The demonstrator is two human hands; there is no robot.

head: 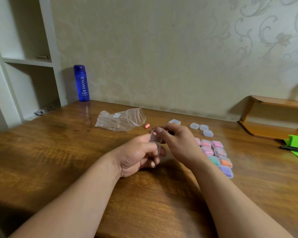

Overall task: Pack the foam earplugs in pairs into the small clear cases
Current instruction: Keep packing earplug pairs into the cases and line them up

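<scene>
While open, case (155, 141) between hands (138, 156) (176, 140).

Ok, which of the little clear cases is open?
The case in the left hand, its lid tipped up at the right hand; the filled cases and empty cases on the table are shut.

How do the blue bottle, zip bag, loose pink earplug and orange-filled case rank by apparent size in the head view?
1. zip bag and blue bottle: roughly alike, bag wider, bottle taller, so unranked.
2. orange-filled case, though nearer the camera.
3. loose pink earplug, smallest.
</scene>
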